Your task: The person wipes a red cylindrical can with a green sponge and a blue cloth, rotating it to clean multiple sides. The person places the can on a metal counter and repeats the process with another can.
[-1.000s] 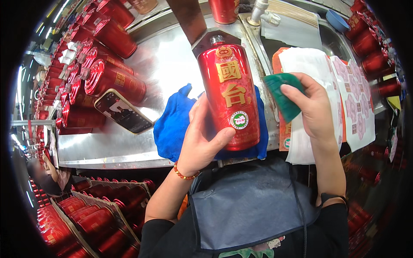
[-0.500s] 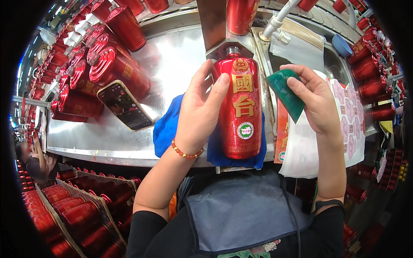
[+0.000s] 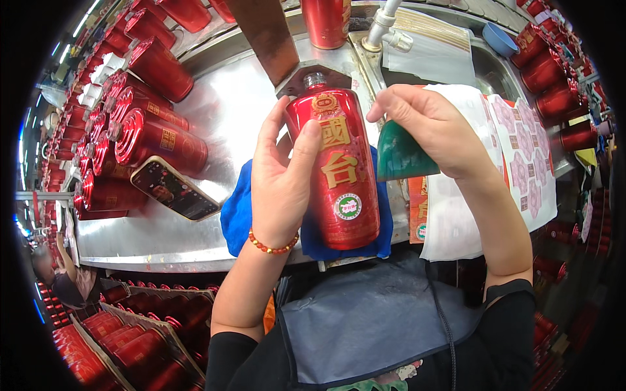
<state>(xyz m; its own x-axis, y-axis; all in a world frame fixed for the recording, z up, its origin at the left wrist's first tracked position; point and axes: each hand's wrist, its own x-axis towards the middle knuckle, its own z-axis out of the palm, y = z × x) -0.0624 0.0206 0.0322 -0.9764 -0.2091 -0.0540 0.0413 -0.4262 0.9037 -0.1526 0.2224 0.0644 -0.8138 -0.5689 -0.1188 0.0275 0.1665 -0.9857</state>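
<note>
A red bottle (image 3: 345, 182) with gold characters and a round green-and-white sticker lies on its back on a blue cloth (image 3: 238, 215), its clear neck pointing away from me. My left hand (image 3: 283, 173) holds the bottle's left side, thumb across the front near the shoulder, other fingers along the edge. To the right of the bottle, my right hand (image 3: 440, 133) pinches a flat green scraper (image 3: 403, 156). The scraper's straight edge points down, close to the bottle's right side; whether it touches is hard to see.
A phone (image 3: 175, 189) leans against several red bottles (image 3: 163, 140) on the metal counter at left. White paper (image 3: 456, 225) and a sheet of pink-patterned stickers (image 3: 521, 150) lie at right. Beyond stand a white tap (image 3: 381, 29) and a blue bowl (image 3: 500, 39). Boxed bottles sit lower left.
My right hand has turned over, swinging the scraper's edge downward and nearer the bottle. The bottle appears slightly tilted and shifted left as the view moved. My left hand keeps its hold.
</note>
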